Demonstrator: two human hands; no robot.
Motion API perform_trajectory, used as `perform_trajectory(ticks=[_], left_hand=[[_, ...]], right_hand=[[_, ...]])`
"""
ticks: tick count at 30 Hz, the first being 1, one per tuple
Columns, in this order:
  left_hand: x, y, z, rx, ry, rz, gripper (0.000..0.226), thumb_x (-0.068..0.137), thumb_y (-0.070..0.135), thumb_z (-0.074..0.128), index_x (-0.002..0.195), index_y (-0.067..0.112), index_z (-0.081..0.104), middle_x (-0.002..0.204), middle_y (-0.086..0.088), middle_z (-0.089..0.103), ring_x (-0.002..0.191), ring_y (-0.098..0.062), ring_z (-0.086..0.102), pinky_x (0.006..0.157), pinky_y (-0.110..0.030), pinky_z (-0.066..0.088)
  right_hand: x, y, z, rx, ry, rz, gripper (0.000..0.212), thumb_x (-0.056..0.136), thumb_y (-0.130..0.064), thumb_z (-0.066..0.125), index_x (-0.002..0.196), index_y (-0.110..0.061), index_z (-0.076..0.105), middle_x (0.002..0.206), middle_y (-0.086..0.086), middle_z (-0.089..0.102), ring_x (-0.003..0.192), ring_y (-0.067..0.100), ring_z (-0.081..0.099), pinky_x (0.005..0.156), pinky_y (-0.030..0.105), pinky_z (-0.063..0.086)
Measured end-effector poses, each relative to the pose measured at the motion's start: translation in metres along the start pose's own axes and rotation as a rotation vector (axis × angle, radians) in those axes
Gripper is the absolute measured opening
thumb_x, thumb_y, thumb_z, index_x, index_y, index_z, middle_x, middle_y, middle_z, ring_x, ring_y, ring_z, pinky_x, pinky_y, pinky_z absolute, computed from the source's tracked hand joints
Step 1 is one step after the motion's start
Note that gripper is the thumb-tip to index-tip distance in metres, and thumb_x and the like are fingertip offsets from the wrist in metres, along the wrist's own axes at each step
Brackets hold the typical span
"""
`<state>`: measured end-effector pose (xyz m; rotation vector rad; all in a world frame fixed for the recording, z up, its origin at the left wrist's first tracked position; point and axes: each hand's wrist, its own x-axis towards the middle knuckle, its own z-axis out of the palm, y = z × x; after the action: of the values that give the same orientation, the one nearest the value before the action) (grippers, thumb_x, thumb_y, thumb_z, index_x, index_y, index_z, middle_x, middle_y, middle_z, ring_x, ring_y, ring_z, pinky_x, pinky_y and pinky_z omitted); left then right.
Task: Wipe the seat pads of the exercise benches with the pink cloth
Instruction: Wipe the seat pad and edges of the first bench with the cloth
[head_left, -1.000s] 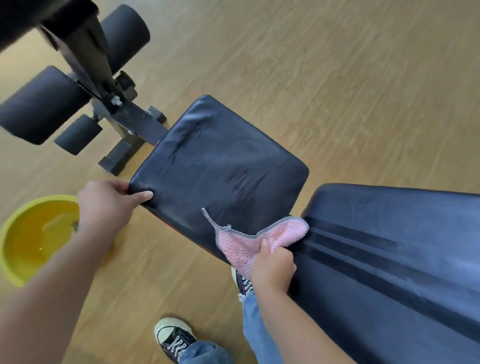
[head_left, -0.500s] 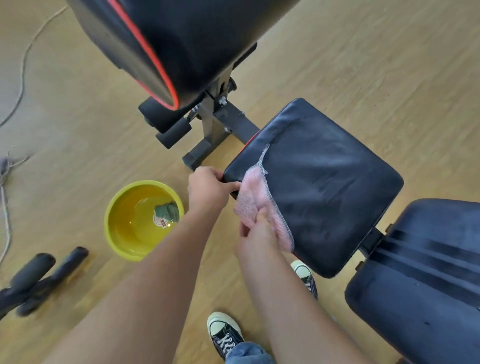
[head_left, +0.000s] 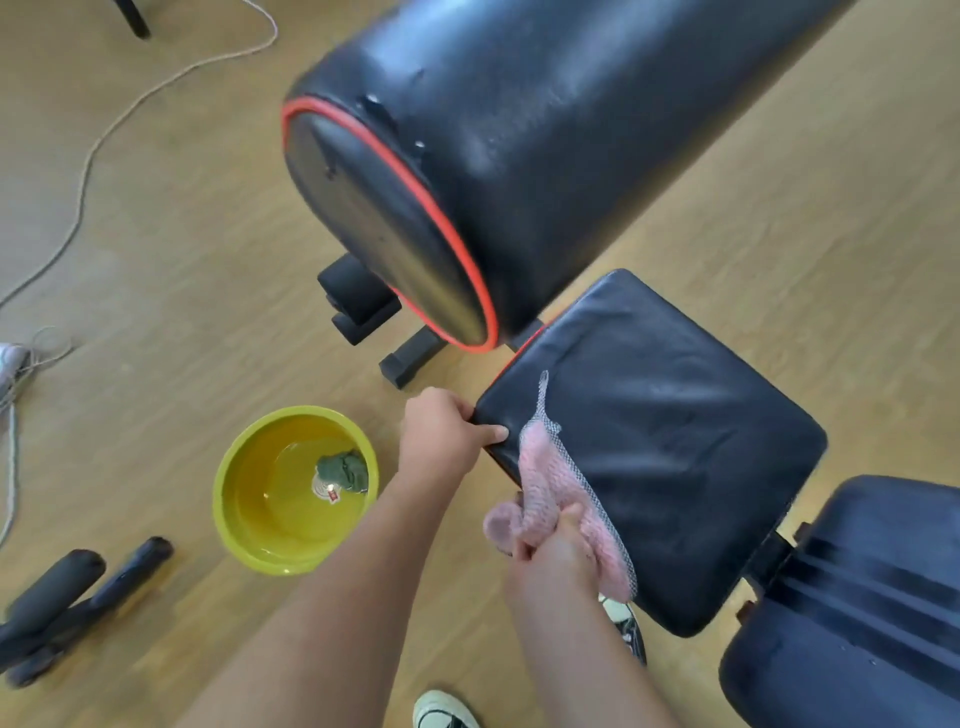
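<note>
A pink cloth (head_left: 558, 499) with a grey mesh edge lies draped over the near left edge of a black seat pad (head_left: 670, 436), one thin corner trailing up across the pad's top while the bunched lower end hangs off the side. The right hand (head_left: 553, 553) is closed around that bunched end, fingers curled tight on the fabric at the pad's rim. The left hand (head_left: 447, 434) grips the pad's left corner, thumb pressed along the top edge and fingers wrapped under it. The seat pad is wrinkled and shows a strip of red trim along its far left side. To its right, separated by a narrow gap, sits a second black pad (head_left: 857, 613) marked with darker stripes. Above the seat pad looms a large black cushion with a red piped edge (head_left: 467, 171), blurred and close to the camera, with black frame feet (head_left: 400, 348) visible beneath it on the wooden floor (head_left: 171, 249). Left of the hands, a yellow basin (head_left: 291, 493) stands on the floor, holding clear liquid and a dark green cloth (head_left: 345, 470). Black foam rollers (head_left: 67, 597) lie at the lower left, and a pale cord (head_left: 98, 140) snakes across the floor at upper left. A sneaker (head_left: 441, 712) shows at the bottom edge.
</note>
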<state>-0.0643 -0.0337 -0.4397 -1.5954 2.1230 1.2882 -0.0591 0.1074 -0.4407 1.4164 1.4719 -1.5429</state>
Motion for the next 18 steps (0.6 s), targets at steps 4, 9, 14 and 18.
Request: perform_trajectory(ticks=[4, 9, 14, 18], left_hand=[[0.007, 0.009, -0.019, 0.261, -0.097, 0.113, 0.017, 0.077, 0.017, 0.064, 0.074, 0.001, 0.069, 0.066, -0.009, 0.060, 0.067, -0.031, 0.056, 0.057, -0.038, 0.047], [0.016, 0.009, -0.023, 0.343, -0.092, 0.127, 0.016, 0.079, 0.007, 0.057, 0.079, 0.001, 0.072, 0.070, -0.010, 0.066, 0.072, -0.030, 0.065, 0.063, -0.039, 0.056], [0.011, -0.001, -0.009, 0.216, -0.017, 0.125, 0.029, 0.082, 0.029, 0.077, 0.072, 0.003, 0.075, 0.072, -0.019, 0.072, 0.070, -0.037, 0.066, 0.065, -0.043, 0.060], [0.005, -0.005, -0.002, 0.130, 0.020, 0.097, 0.031, 0.086, 0.029, 0.074, 0.069, 0.003, 0.071, 0.067, -0.011, 0.068, 0.067, -0.033, 0.063, 0.059, -0.035, 0.053]], right_hand=[[-0.034, -0.012, 0.074, 0.058, -0.417, 0.122, 0.030, 0.082, -0.016, 0.067, 0.077, -0.044, 0.075, 0.073, -0.023, 0.069, 0.077, 0.002, 0.053, 0.078, 0.015, 0.039], [-0.046, -0.014, 0.071, 0.182, -0.168, 0.091, 0.017, 0.092, -0.023, 0.074, 0.104, -0.015, 0.065, 0.116, 0.009, 0.069, 0.106, 0.029, 0.068, 0.096, 0.042, 0.056], [-0.025, -0.034, -0.027, 0.259, 0.007, 0.088, 0.029, 0.093, -0.033, 0.071, 0.106, -0.009, 0.059, 0.105, 0.004, 0.064, 0.098, 0.024, 0.066, 0.103, 0.039, 0.049], [-0.013, -0.045, -0.049, 0.297, 0.187, 0.119, 0.037, 0.101, -0.031, 0.061, 0.076, -0.020, 0.037, 0.102, 0.002, 0.054, 0.079, 0.020, 0.054, 0.091, 0.018, 0.040]])
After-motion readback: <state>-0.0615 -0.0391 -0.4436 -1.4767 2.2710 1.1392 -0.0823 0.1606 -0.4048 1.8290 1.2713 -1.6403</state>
